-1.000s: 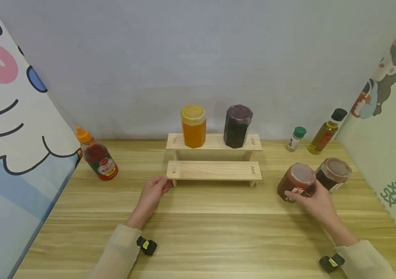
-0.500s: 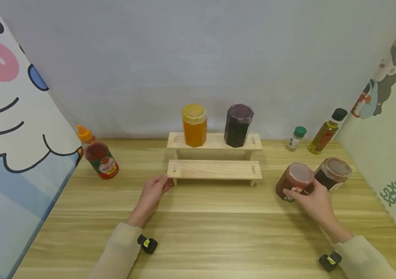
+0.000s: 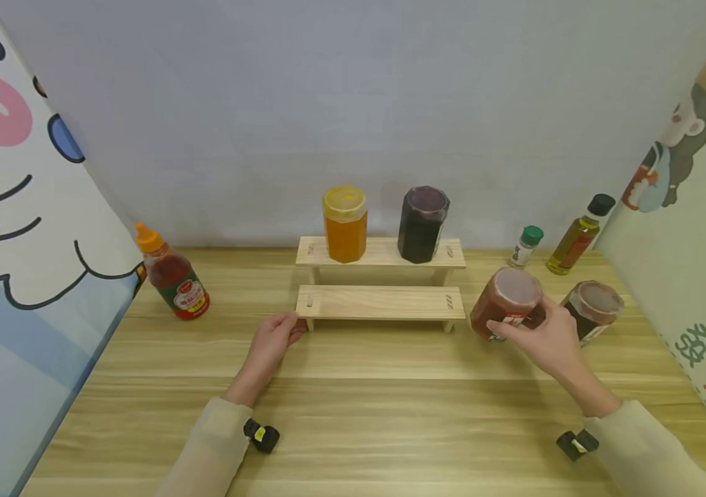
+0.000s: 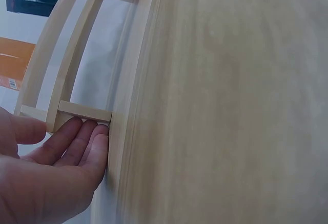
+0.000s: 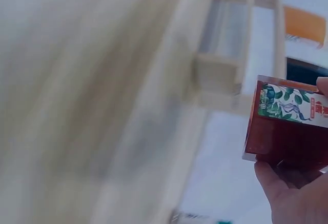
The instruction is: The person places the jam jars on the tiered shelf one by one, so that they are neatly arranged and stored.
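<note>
My right hand (image 3: 548,342) grips a jar of dark red-brown contents (image 3: 504,302) between thumb and fingers, just right of the two-tier wooden rack (image 3: 380,302). The jar leans a little; in the right wrist view its label (image 5: 289,103) shows leaves, and it is off the table. My left hand (image 3: 272,338) holds the left end of the rack's lower step, thumb at the plank and fingertips against the leg (image 4: 84,111). On the upper step stand an orange jar (image 3: 345,231) and a dark purple jar (image 3: 422,228). The lower step bears nothing.
Another dark jar (image 3: 591,314) stands behind my right hand. Farther back are a green-capped shaker (image 3: 524,248) and an oil bottle (image 3: 576,238). A red sauce bottle (image 3: 179,286) stands at the left. White and printed walls border the wooden table (image 3: 384,414).
My right hand has lifted the red-brown jar and moved it left and back, toward the rack, apart from the other dark jar. My left hand stays at the rack.
</note>
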`<state>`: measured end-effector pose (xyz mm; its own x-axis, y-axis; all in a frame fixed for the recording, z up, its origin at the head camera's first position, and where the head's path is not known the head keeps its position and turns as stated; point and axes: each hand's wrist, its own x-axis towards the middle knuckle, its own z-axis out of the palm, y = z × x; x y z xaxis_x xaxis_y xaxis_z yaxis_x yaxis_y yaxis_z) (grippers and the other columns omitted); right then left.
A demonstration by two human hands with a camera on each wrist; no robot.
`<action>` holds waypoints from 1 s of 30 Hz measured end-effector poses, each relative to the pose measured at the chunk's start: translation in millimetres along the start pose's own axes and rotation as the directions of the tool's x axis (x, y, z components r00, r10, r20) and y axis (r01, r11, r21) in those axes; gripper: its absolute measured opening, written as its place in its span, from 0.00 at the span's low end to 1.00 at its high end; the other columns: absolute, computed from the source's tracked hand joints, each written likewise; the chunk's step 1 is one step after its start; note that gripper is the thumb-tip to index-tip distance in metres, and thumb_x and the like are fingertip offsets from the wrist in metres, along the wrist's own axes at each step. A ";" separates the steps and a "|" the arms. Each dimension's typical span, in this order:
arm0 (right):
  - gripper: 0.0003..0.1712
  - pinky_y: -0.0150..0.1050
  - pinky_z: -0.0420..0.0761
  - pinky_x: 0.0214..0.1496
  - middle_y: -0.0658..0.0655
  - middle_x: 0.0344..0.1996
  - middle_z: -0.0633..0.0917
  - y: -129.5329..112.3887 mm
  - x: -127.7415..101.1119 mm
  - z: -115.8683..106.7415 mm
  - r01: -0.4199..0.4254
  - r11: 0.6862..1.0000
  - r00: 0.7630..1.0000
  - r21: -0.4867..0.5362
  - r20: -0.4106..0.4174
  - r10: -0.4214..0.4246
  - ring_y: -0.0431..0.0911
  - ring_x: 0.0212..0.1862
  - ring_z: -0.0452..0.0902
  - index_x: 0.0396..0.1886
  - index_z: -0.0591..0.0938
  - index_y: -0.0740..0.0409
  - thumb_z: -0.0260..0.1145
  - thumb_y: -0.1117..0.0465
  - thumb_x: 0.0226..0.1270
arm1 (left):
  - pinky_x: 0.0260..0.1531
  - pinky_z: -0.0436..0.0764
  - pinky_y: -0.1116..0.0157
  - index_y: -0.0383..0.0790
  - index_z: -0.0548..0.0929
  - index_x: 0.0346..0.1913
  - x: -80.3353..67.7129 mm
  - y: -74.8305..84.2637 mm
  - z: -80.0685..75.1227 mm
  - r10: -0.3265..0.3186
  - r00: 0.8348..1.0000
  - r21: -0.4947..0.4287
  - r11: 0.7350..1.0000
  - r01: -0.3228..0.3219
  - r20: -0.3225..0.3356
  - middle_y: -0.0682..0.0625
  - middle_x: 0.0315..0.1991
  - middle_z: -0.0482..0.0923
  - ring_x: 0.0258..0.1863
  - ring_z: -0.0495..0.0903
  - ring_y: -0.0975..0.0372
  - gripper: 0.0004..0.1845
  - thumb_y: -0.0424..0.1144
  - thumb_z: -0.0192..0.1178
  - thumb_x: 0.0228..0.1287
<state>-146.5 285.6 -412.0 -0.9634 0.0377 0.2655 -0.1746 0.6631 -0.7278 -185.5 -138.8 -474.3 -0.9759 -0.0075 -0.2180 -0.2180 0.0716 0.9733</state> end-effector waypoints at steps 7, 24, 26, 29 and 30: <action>0.37 0.23 0.79 0.46 0.57 0.50 0.81 -37.5 21.8 23.5 0.045 0.994 0.993 0.100 0.106 -0.055 0.49 0.50 0.79 0.58 0.74 0.57 0.76 0.52 0.48 | 0.59 0.75 0.60 0.25 0.72 0.58 0.7 -1.6 -3.2 -0.002 1.000 -0.012 1.000 0.002 -0.001 0.34 0.57 0.72 0.57 0.73 0.49 0.21 0.40 0.44 0.74; 0.36 0.41 0.80 0.55 0.61 0.49 0.82 -92.0 54.5 104.8 -0.014 0.936 0.975 0.353 0.213 -0.065 0.51 0.50 0.79 0.56 0.76 0.62 0.79 0.59 0.44 | 0.58 0.75 0.57 0.25 0.74 0.56 -0.3 0.0 1.1 0.019 1.000 -0.013 1.000 -0.019 -0.023 0.33 0.55 0.73 0.54 0.74 0.48 0.20 0.40 0.45 0.74; 0.36 0.41 0.80 0.55 0.60 0.48 0.82 -96.3 56.7 114.8 -0.009 0.930 0.974 0.366 0.214 -0.075 0.50 0.50 0.80 0.55 0.76 0.60 0.79 0.58 0.43 | 0.58 0.75 0.57 0.25 0.74 0.56 -1.2 0.2 0.9 0.018 1.000 -0.002 1.000 -0.018 -0.016 0.34 0.56 0.73 0.55 0.74 0.48 0.21 0.40 0.45 0.74; 0.35 0.40 0.81 0.54 0.58 0.48 0.83 -104.7 60.1 129.2 -0.011 0.925 0.973 0.380 0.219 -0.079 0.48 0.50 0.80 0.54 0.76 0.59 0.79 0.58 0.43 | 0.58 0.75 0.58 0.26 0.73 0.57 -2.2 0.7 -0.4 0.014 1.000 0.007 1.000 -0.014 -0.009 0.34 0.56 0.73 0.56 0.74 0.48 0.21 0.41 0.44 0.74; 0.35 0.39 0.81 0.52 0.57 0.47 0.83 -103.7 62.4 136.0 -0.009 0.924 0.972 0.382 0.219 -0.081 0.46 0.49 0.81 0.54 0.77 0.58 0.79 0.57 0.43 | 0.58 0.75 0.58 0.26 0.73 0.57 -1.8 0.2 -1.0 0.013 1.000 0.012 1.000 -0.013 -0.011 0.35 0.56 0.73 0.56 0.74 0.49 0.21 0.41 0.44 0.74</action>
<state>-216.1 117.5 -405.9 -0.9672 -0.1807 0.1787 -0.2304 0.3269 -0.9165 -183.7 -139.8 -473.7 -0.9788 -0.0173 -0.2042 -0.2049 0.0834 0.9752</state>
